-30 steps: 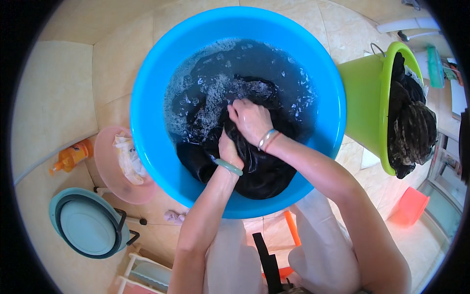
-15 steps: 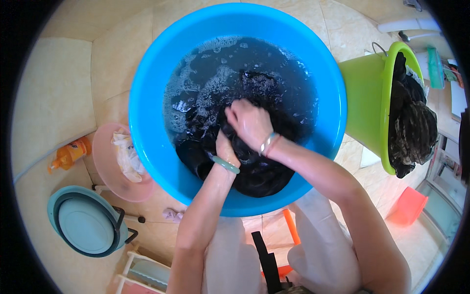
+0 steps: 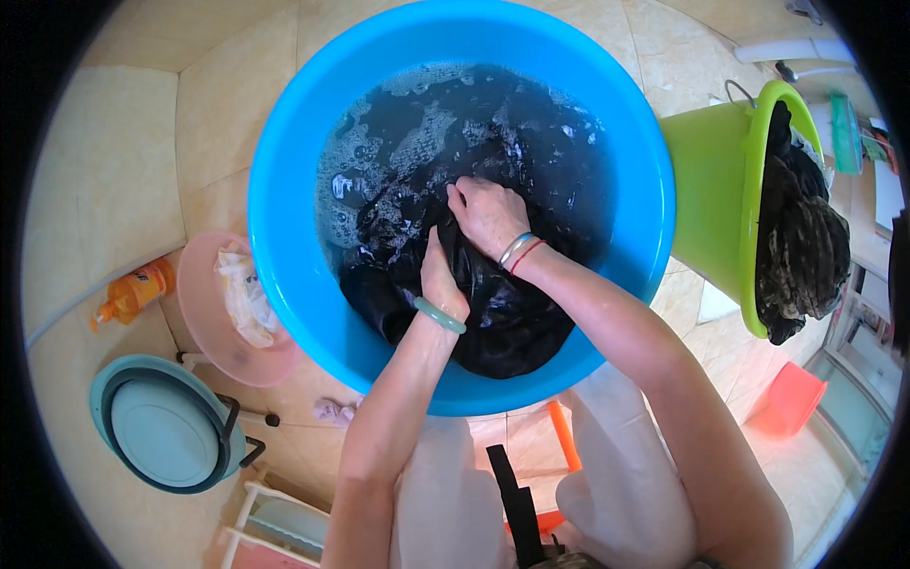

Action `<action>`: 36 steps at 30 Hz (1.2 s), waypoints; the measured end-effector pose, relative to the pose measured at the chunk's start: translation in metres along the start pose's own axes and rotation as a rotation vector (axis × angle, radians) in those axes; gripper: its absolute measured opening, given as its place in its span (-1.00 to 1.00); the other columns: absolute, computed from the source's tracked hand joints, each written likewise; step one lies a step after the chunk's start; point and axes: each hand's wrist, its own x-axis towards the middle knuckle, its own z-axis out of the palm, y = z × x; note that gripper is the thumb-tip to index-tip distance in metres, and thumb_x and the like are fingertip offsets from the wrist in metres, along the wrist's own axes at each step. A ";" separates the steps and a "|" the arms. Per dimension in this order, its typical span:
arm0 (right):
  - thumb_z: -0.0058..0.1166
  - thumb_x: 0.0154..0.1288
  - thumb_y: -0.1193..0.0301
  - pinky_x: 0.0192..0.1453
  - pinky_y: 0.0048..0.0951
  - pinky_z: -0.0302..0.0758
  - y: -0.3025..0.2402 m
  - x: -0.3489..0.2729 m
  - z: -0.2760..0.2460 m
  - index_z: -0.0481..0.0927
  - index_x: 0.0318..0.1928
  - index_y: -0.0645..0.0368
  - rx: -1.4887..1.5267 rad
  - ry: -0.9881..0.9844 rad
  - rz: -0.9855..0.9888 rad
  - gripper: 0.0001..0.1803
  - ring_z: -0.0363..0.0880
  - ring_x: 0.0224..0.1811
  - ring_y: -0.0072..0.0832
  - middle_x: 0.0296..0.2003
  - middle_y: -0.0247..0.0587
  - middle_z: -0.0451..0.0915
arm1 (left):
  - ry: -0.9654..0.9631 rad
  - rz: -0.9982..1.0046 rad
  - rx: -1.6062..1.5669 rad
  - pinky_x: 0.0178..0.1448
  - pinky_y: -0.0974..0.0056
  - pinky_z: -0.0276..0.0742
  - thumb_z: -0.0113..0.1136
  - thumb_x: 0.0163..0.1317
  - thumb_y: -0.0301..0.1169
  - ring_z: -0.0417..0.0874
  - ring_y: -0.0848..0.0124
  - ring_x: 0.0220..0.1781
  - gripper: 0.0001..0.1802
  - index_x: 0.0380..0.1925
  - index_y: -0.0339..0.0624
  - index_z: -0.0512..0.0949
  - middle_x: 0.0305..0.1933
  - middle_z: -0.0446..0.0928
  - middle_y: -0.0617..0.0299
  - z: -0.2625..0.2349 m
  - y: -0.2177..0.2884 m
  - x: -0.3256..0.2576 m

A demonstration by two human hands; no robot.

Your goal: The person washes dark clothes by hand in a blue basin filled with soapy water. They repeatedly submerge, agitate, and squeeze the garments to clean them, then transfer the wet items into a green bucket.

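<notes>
A large blue tub (image 3: 284, 284) holds dark soapy water (image 3: 483, 95) with foam patches. A wet black garment (image 3: 512, 327) lies bunched in the tub's near half, partly under water; its exact kind is not clear. My right hand (image 3: 488, 211), with a silver bangle and a red string at the wrist, is closed on a raised fold of the cloth. Just to its left, my left hand (image 3: 441, 277), wearing a green bangle, grips the same garment, its fingertips partly hidden by the cloth.
At right, a lime green bucket (image 3: 706, 190) holds dark clothes (image 3: 806, 237). On the left are a pink basin (image 3: 204, 313) with light cloth, an orange bottle (image 3: 137, 292) and a grey-blue folding basin (image 3: 166, 431). A red-orange bin (image 3: 791, 398) stands at lower right.
My right hand has shifted slightly up and right, drawing up a fold of the black garment. My left hand has turned, showing more of its back. The foam has shifted.
</notes>
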 end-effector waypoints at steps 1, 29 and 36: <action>-0.09 0.39 0.20 -0.26 -0.03 0.60 0.000 0.001 0.001 0.57 -0.34 0.16 0.008 -0.004 0.019 -0.68 0.65 -0.35 0.01 -0.35 -0.02 0.66 | 0.016 0.006 -0.004 0.26 0.20 0.48 -0.28 0.52 -0.08 0.57 0.32 0.12 -0.51 0.15 -0.16 0.47 0.10 0.55 0.17 0.000 0.001 0.001; -0.12 0.41 0.17 -0.20 0.05 0.58 0.004 0.008 0.004 0.48 -0.14 0.17 0.019 -0.111 0.119 -0.69 0.65 -0.28 0.07 -0.34 0.10 0.66 | 0.112 0.021 0.068 0.29 0.24 0.42 -0.25 0.51 -0.05 0.54 0.33 0.17 -0.49 0.18 -0.15 0.46 0.16 0.53 0.21 -0.002 0.002 0.014; -0.12 0.40 0.17 -0.19 0.03 0.58 0.005 0.008 0.003 0.47 -0.13 0.17 0.029 -0.111 0.133 -0.68 0.66 -0.27 0.06 -0.32 0.09 0.67 | 0.159 -0.005 0.077 0.25 0.25 0.45 -0.21 0.50 -0.07 0.56 0.35 0.12 -0.53 0.11 -0.13 0.50 0.09 0.56 0.26 0.007 0.004 0.009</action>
